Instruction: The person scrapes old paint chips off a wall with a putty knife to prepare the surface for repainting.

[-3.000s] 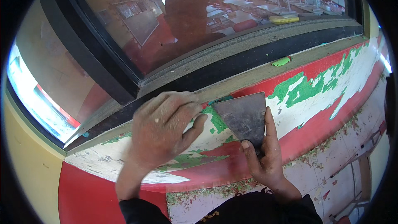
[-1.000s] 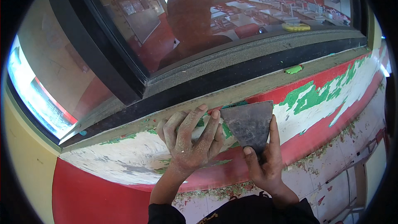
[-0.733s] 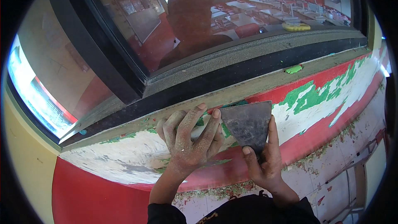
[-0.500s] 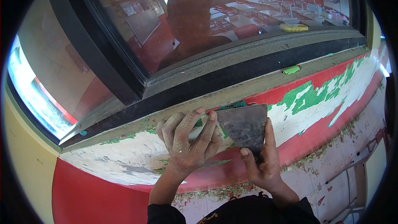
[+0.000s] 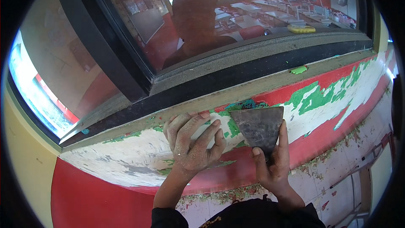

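Observation:
My right hand (image 5: 273, 162) grips a paint scraper (image 5: 259, 127) with a broad, dark, smudged blade. Its handle is hidden in my palm, while my thumb and a finger lie along the blade's lower part. The blade's wide edge points up at peeling paint just beneath the window ledge (image 5: 173, 112). To the left, my dusty left hand (image 5: 190, 145) is at the wall (image 5: 139, 154), its bent fingers apart near the ledge's lower edge. I see nothing held in it. Green and red paint flakes off around both hands, baring a whitish surface.
Above the ledge runs a black window frame (image 5: 228, 69), its glass showing desks and a dark reflection. A yellow object (image 5: 301, 29) lies by the glass, and a loose green paint chip (image 5: 298, 70) on the ledge. Paint scraps (image 5: 316, 166) litter the tiled floor along the wall.
The scraper and my right hand have shifted a little to the right, away from my left fingers. More of the chipped blue-green patch shows above the blade. My left hand has barely moved.

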Demonstrator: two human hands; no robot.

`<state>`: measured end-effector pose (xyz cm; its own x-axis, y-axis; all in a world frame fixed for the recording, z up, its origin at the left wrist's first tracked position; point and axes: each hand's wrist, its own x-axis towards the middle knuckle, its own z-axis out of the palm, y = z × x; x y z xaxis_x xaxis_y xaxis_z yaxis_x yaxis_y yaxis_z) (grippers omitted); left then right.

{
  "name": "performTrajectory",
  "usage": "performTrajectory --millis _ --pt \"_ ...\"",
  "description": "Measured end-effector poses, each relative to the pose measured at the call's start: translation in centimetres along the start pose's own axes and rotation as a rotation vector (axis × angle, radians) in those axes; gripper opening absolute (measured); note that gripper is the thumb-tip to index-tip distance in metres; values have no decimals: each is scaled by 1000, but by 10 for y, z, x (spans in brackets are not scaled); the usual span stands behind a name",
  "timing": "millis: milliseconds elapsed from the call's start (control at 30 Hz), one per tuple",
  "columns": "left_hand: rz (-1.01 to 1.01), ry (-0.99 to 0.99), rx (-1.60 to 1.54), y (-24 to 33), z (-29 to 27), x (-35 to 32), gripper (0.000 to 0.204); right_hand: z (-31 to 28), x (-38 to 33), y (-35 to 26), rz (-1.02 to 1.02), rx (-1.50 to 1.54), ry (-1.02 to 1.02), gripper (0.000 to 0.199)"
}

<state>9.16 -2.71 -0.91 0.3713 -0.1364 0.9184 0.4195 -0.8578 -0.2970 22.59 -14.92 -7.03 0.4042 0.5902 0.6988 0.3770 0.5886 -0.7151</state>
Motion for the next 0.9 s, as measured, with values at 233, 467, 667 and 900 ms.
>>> performTrajectory --millis 233,467,667,900 --pt "-39 -22 122 11 7 3 36 -1 7 -8 69 -26 -7 64" --pt "-43 -62 162 11 7 1 37 0 8 -6 -9 -65 -30 65" --pt "-54 -76 184 10 6 -1 38 -5 6 -2 8 -16 -177 70" --pt "-37 -61 95 6 0 -7 34 1 6 -2 -74 -89 -103 63"
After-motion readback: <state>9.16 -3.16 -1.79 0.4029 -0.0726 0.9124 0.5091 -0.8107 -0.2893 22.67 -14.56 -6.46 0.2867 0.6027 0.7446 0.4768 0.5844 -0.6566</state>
